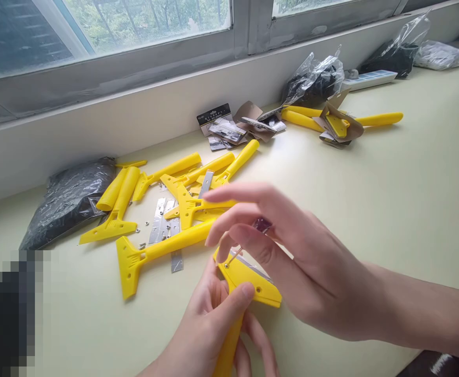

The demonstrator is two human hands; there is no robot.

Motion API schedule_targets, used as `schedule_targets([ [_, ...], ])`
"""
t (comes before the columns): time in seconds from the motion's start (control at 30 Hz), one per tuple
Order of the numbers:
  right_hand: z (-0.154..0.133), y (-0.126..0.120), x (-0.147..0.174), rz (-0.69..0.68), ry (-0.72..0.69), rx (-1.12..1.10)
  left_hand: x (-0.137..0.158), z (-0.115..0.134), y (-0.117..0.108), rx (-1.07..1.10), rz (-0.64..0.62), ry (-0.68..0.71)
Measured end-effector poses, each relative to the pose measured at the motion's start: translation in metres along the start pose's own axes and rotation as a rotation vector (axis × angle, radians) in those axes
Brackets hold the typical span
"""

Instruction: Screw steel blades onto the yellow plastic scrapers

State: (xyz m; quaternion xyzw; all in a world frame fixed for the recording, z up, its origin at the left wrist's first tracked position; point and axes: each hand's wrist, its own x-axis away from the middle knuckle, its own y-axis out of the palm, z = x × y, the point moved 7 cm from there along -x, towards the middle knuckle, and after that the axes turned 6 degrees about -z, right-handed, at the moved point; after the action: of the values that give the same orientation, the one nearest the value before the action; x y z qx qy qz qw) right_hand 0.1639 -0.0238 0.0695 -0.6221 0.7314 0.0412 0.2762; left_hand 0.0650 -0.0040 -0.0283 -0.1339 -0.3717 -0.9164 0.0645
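Note:
My left hand (203, 319) is wrapped around a yellow scraper (266, 296), thumb pressed on its head and the handle running down toward me. Along the upper edge of the head shows a thin metal blade (255, 265). My right hand (311, 262) grips a small screwdriver (261, 225) whose dark handle is mostly hidden by the fingers. Its thin shaft slants down to a screw (226, 266) at the left end of the head. A second hole near the right end holds what looks like a nut or screw (258, 289).
Several yellow scrapers (129, 267) and handles lie beyond my hands, among loose blades (177, 259) and tiny nuts (137, 231). A bag of dark material (72, 196) sits at left. Farther back are printed cards (215, 118), packaged scrapers (382, 119), plastic bags (319, 78) and a power strip (370, 79) along the window wall.

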Motion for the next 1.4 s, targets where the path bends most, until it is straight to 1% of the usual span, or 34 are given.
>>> schedule_targets([
  [0.07, 0.006, -0.002, 0.0, 0.034, 0.079, -0.136, 0.001, -0.001, 0.001, 0.009, -0.008, -0.004],
  [0.1, 0.008, -0.003, 0.0, 0.059, 0.097, -0.211, 0.001, -0.001, 0.0, 0.012, 0.0, -0.015],
  [0.2, 0.014, -0.003, -0.002, 0.103, 0.091, -0.392, 0.001, -0.003, -0.003, 0.023, 0.033, -0.048],
  [0.27, 0.017, -0.002, -0.003, 0.104, 0.069, -0.431, 0.0, -0.002, -0.002, 0.033, 0.022, -0.048],
  [0.33, 0.015, -0.002, -0.003, 0.118, 0.013, -0.331, -0.001, 0.0, 0.0, 0.036, -0.004, -0.032],
  [0.43, 0.005, -0.006, 0.0, 0.161, -0.081, -0.028, -0.003, 0.002, 0.003, 0.036, -0.056, 0.004],
  [0.5, 0.002, -0.008, 0.002, 0.176, -0.084, 0.057, -0.002, 0.001, 0.0, 0.038, -0.045, 0.018],
  [0.57, 0.002, -0.012, 0.003, 0.203, -0.067, 0.025, -0.002, -0.003, -0.005, 0.048, -0.027, 0.031],
  [0.63, 0.001, -0.017, 0.005, 0.252, -0.074, -0.039, -0.003, -0.008, -0.006, 0.075, -0.066, 0.054],
  [0.7, -0.001, -0.02, 0.007, 0.281, -0.114, -0.098, -0.005, -0.01, -0.007, 0.099, -0.1, 0.081],
  [0.77, -0.004, -0.02, 0.007, 0.274, -0.146, -0.126, -0.007, -0.01, -0.006, 0.1, -0.116, 0.089],
  [0.83, -0.005, -0.018, 0.007, 0.271, -0.157, -0.124, -0.007, -0.009, -0.004, 0.06, -0.117, 0.065],
  [1.0, -0.004, -0.012, 0.007, 0.253, -0.192, -0.114, -0.004, -0.001, 0.005, -0.006, -0.183, 0.064],
  [1.03, -0.004, -0.011, 0.007, 0.244, -0.199, -0.111, -0.003, 0.0, 0.005, -0.008, -0.177, 0.06],
  [1.13, -0.005, -0.01, 0.006, 0.244, -0.222, -0.103, -0.001, -0.001, 0.001, -0.018, -0.08, 0.026],
  [1.2, -0.006, -0.011, 0.006, 0.248, -0.237, -0.098, -0.001, -0.003, -0.002, -0.01, -0.046, 0.022],
  [1.3, -0.008, -0.011, 0.007, 0.257, -0.25, -0.096, -0.003, -0.007, -0.004, 0.016, -0.085, 0.039],
  [1.4, -0.009, -0.01, 0.008, 0.255, -0.257, -0.09, -0.004, -0.008, -0.006, 0.027, -0.083, 0.034],
])
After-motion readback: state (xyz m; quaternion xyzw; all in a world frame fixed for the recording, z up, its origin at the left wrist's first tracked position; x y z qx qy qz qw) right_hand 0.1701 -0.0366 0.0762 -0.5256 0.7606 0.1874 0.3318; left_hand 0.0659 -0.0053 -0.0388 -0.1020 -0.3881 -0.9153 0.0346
